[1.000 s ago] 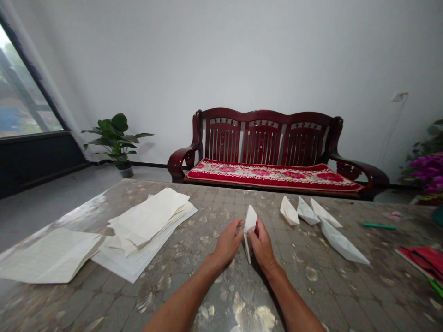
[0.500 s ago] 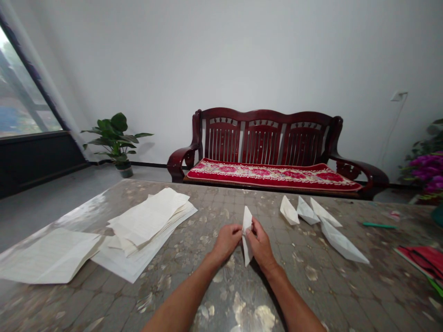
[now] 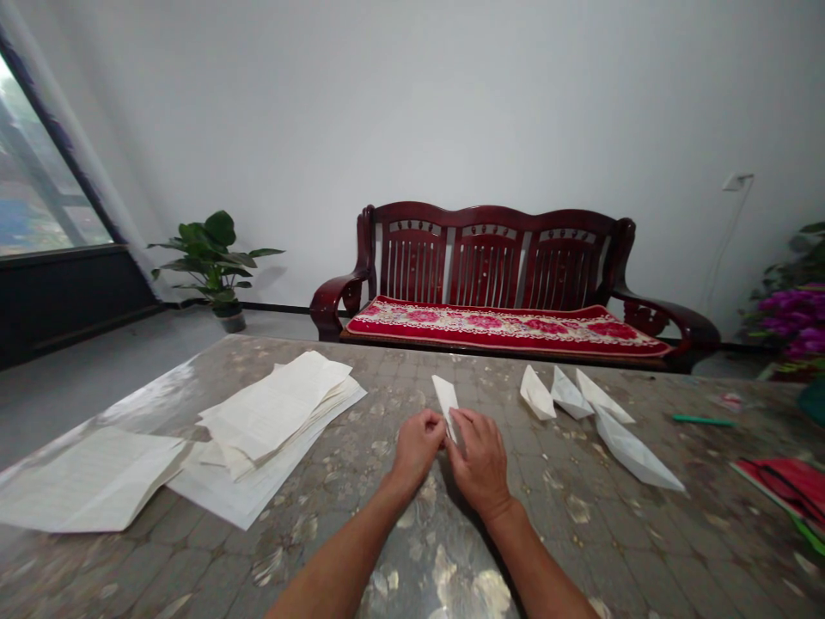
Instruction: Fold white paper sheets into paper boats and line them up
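Note:
My left hand (image 3: pixel 418 444) and my right hand (image 3: pixel 480 462) meet at the middle of the patterned table (image 3: pixel 412 550). Both pinch a small folded white paper piece (image 3: pixel 446 397) whose pointed end sticks up and away from me above the fingers. Its lower part is hidden behind my hands. To the right of my hands lie several finished white paper boats (image 3: pixel 593 413) in a loose row on the table.
A stack of cream paper sheets (image 3: pixel 271 421) lies at the left, with one large sheet (image 3: pixel 90 477) nearer the left edge. A green pen (image 3: pixel 702 420) and red paper (image 3: pixel 783 481) lie at the right. A red-cushioned wooden bench (image 3: pixel 509 284) stands behind the table.
The folded piece has tipped from upright to leaning back and left. My hands have closed in over its lower part and my right hand now covers more of it.

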`<action>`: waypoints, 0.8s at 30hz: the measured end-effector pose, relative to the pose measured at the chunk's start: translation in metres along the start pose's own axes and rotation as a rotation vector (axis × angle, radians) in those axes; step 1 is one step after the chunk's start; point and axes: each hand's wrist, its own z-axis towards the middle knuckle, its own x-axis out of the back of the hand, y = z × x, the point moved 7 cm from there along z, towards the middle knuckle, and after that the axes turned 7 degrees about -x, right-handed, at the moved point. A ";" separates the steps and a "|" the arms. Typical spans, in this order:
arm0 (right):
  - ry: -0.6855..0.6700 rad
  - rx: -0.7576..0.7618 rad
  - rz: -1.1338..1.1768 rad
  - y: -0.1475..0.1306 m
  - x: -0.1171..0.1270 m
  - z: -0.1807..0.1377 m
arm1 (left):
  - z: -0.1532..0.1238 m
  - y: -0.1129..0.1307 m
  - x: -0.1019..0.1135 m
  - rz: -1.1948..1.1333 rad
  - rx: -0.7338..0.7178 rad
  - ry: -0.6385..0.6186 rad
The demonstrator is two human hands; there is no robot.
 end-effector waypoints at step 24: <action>-0.043 -0.118 -0.244 0.022 -0.014 0.002 | -0.019 0.030 -0.009 0.328 -0.298 0.016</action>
